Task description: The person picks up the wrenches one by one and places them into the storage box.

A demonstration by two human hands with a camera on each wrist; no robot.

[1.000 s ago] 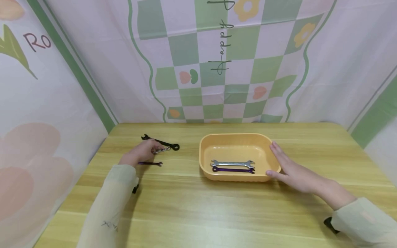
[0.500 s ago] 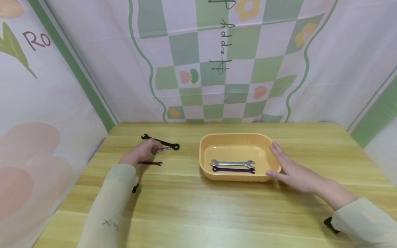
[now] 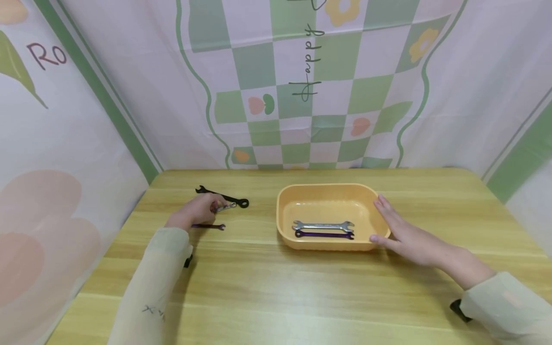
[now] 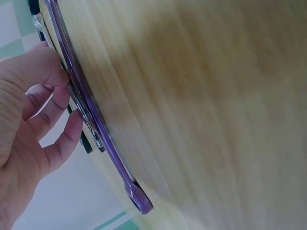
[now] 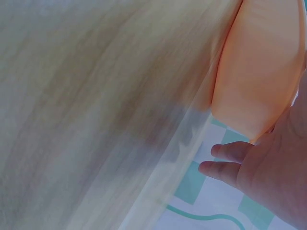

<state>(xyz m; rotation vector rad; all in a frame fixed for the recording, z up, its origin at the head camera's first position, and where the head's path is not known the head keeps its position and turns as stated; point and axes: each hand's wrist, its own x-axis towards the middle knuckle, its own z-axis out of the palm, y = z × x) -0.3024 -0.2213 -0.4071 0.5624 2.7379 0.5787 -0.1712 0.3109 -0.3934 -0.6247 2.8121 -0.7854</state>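
On the left of the table, my left hand (image 3: 196,211) pinches a small silver wrench (image 3: 227,207) low at the tabletop, most of it covered by the fingers. Just behind lies a black combination wrench (image 3: 236,200), partly hidden by the hand. A thin purple wrench (image 3: 214,226) lies on the near side; in the left wrist view this purple wrench (image 4: 108,139) passes in front of the silver one. My right hand (image 3: 409,239) rests against the right end of a yellow plastic bin (image 3: 323,246), fingers extended, thumb at its front corner.
Inside the bin, a silver open-end wrench (image 3: 323,226) and another purple wrench (image 3: 325,235) lie side by side along the front wall. The wooden table (image 3: 293,297) ends at a patterned fabric backdrop (image 3: 329,129), and more fabric (image 3: 64,201) hangs on the left.
The head view has tilted very slightly. Both hands, the bin and the wrenches stay in the same places.
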